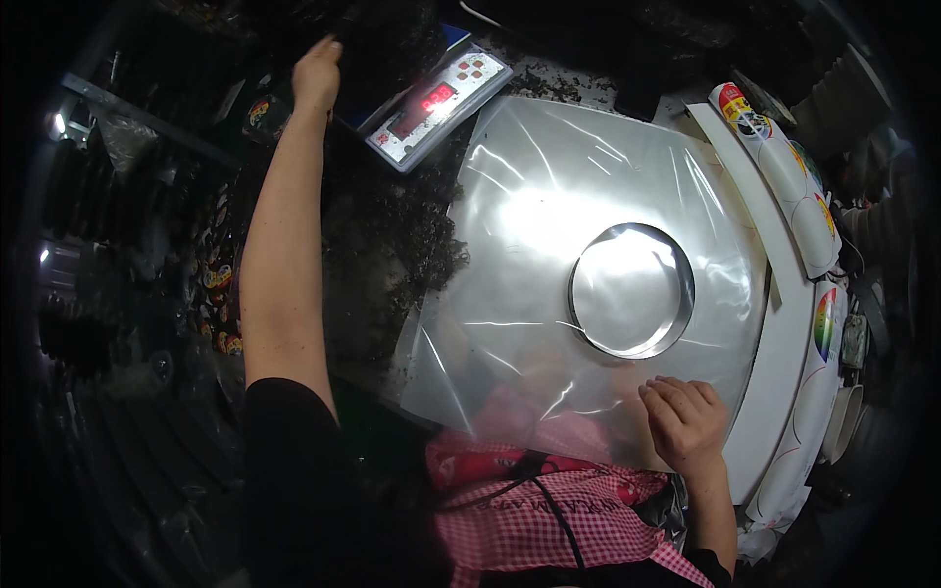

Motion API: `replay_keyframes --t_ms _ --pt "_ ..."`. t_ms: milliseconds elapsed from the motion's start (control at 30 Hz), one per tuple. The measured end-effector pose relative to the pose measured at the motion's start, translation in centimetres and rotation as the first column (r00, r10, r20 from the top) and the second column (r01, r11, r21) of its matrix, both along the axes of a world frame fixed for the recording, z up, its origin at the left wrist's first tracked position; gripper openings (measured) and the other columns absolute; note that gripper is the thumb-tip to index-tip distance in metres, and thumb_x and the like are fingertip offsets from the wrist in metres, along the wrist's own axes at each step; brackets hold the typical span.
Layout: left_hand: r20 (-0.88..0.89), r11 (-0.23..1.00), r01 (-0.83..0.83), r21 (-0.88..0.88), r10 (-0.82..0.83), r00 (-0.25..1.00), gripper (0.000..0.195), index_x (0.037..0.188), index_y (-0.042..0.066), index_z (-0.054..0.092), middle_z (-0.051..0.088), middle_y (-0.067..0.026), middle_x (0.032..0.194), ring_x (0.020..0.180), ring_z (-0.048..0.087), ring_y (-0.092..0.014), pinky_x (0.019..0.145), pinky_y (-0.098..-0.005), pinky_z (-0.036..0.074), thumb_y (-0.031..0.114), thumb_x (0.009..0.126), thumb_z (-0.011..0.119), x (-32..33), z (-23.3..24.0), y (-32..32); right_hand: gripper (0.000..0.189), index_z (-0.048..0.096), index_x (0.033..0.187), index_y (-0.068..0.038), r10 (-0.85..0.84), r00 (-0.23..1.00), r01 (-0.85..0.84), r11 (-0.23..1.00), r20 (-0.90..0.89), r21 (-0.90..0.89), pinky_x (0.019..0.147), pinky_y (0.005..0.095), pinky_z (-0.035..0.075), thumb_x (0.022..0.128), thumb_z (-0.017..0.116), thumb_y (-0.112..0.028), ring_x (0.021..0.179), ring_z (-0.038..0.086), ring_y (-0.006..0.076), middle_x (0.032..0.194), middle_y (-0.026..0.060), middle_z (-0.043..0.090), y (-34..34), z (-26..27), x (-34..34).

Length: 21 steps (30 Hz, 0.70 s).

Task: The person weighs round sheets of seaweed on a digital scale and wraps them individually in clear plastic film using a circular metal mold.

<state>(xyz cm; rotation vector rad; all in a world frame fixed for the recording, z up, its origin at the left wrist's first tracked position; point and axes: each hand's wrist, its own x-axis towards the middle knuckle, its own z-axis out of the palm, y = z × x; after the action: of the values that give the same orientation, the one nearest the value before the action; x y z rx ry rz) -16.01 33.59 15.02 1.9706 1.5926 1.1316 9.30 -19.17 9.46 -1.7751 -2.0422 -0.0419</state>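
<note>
A round metal ring (688,283) lies on a clear, shiny plastic sheet (514,287) in front of me. Below the ring, at the sheet's lower right edge, my right hand (682,420) rests with curled fingers and nothing visible in it. My left hand (317,77) reaches far forward at the upper left, over a dark mass; whether its fingers hold something is hard to see. Just right of that hand stands a digital scale (441,106) with a lit red display. Dark, shredded, dry-looking material (419,242) lies between my left arm and the sheet.
Rolls of printed white film (783,173) and a second printed roll (812,382) lie along the right, beside a long white strip (764,367). Round-labelled packages (217,277) lie left of my left arm. More dark crumbs (548,82) are scattered behind the sheet.
</note>
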Motion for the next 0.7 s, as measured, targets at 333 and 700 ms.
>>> replay_keyframes --t_ms 333,700 --pt "0.478 0.838 -0.218 0.501 -0.057 0.877 0.047 0.145 0.002 0.019 0.051 -0.0230 0.116 0.093 0.060 -0.026 0.084 -0.0415 0.051 0.022 0.104 0.032 -1.3 9.3 -5.6 0.024 0.067 0.103 -0.004 -0.153 0.961 0.163 0.986 -0.229 0.022 0.079 0.0364 0.052 0.079 0.066 -0.004 0.092 0.068 0.0273 0.100 0.0107 0.070 -2.8 0.2 0.4" --pt "0.153 0.699 0.663 -0.269 -0.649 0.746 0.029 0.124 0.006 0.061 0.052 -0.0221 0.127 0.119 0.055 -0.034 0.103 -0.0363 0.041 0.008 0.098 0.047 12.4 -9.3 -31.3 0.058 0.055 0.133 -0.006 -0.504 0.650 0.611 0.791 -0.568 -0.002 0.103 0.0384 0.037 0.077 0.065 -0.003 0.124 0.039 0.0305 0.147 0.0124 0.037 6.0 -6.4 1.2"
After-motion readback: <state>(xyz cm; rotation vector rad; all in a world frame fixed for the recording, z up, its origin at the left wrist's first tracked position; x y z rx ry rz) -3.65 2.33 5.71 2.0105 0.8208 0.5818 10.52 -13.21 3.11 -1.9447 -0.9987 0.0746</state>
